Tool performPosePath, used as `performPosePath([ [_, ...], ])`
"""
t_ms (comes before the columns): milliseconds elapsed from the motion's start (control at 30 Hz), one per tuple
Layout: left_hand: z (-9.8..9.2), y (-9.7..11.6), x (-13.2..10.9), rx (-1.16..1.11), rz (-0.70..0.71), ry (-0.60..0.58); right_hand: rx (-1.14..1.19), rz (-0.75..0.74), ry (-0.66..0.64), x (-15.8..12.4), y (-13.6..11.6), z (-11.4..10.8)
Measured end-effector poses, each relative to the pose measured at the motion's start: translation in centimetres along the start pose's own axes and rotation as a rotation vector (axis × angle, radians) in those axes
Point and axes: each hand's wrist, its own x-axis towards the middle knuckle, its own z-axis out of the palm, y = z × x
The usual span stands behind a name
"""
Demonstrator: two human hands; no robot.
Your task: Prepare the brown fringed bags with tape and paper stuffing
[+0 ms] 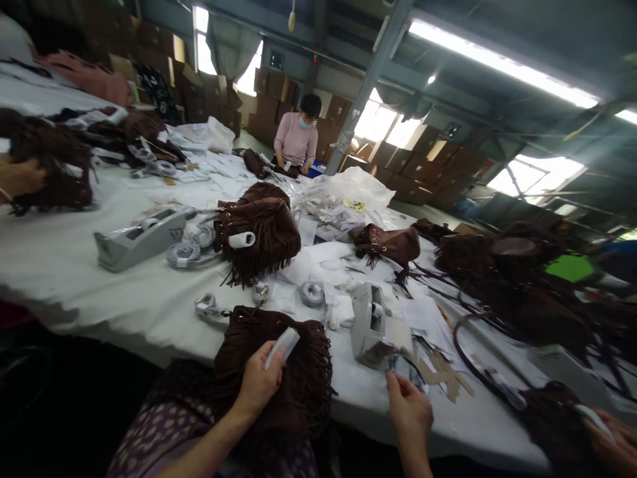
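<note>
gripping a white wrapped piece [282, 346] in the left hand [260, 378], over a brown fringed bag [301, 392] at the near edge of the white-covered table [149, 305], partly past that edge. pinching clear tape [401, 366] between thumb and fingers of the right hand [411, 408], just in front of a grey tape dispenser [365, 325]. beyond, between bag and far edge, wrapped coils [312, 293], paper scraps [338, 265] and another fringed bag [261, 229], with a second dispenser [134, 242] to its left. farther right, near the dispenser, cardboard scraps [442, 375], a curved strap [460, 345] and heaped dark bags [527, 299]. along the near edge at far right, another person's hand [614, 445]; at the far edge, a person in pink [297, 136].
</note>
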Motion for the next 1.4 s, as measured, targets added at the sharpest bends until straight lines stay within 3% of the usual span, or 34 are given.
performPosePath([
  [67,0.1,0.3,-0.2,0.037,0.048,0.04,0.078,-0.082,-0.18,-2.5,-2.0,0.4],
  [200,0.1,0.6,-0.6,0.157,0.194,0.129,0.278,-0.252,-0.706,-7.8,-7.3,3.2],
  [300,0.0,0.4,-0.6,0.225,0.274,0.133,0.323,-0.269,-0.859,-9.7,-10.0,6.0],
  [433,-0.3,-0.1,-0.5,0.233,0.315,0.122,0.254,-0.307,-0.875,-9.6,-10.4,9.1],
  [567,-0.3,-0.2,-0.5,0.213,0.341,0.08,0.065,-0.315,-0.743,-9.2,-9.9,10.9],
  [667,-0.3,-0.3,-0.6,0.168,0.326,0.058,-0.073,-0.323,-0.62,-9.2,-10.0,11.3],
  [800,-0.7,-0.2,-0.6,0.171,0.307,0.006,-0.103,-0.339,-0.597,-8.8,-9.9,11.3],
  [1000,-1.9,1.4,-0.7,0.182,0.294,-0.087,0.081,-0.121,-0.634,-8.4,-8.6,11.9],
  [1133,-1.5,2.5,-0.6,-0.002,0.092,-0.137,0.12,-0.153,-0.552,-8.5,-8.3,12.3],
  [1300,-1.3,2.8,0.2,-0.612,-0.305,-0.25,0.466,-0.049,-0.777,-8.4,-7.3,12.7],
  [1400,-1.8,2.3,0.5,-0.877,-0.594,-0.362,0.591,-0.032,-0.785,-8.5,-6.8,12.9],
])
